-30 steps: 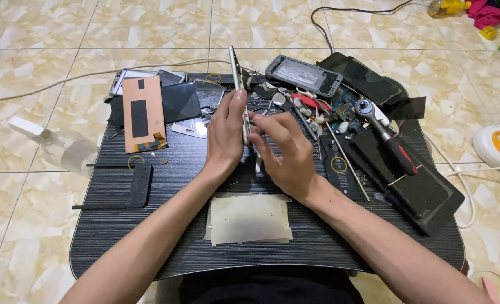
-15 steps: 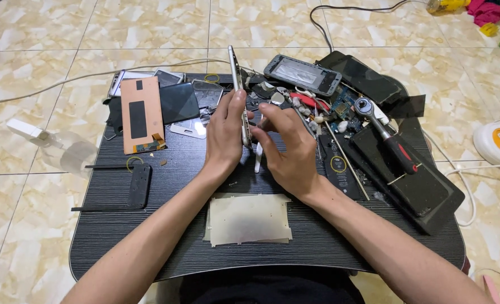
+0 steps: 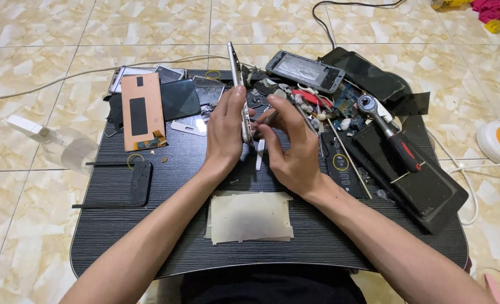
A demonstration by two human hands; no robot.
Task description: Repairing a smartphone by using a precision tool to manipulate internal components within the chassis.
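At frame centre, the left hand (image 3: 224, 132) pinched a phone (image 3: 239, 84) upright on edge; right hand (image 3: 292, 149) fingers gripped a thin tool (image 3: 259, 153), seemingly prying its seam, needing steady pressure.

Phone parts (image 3: 340, 107) crowding beyond hands

Matt, wood-grained black table (image 3: 165, 236)

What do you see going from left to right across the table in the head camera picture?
Black flat piece → orange panel → left hand holding a phone on its edge → right hand → yellow ring → red-handled tool.
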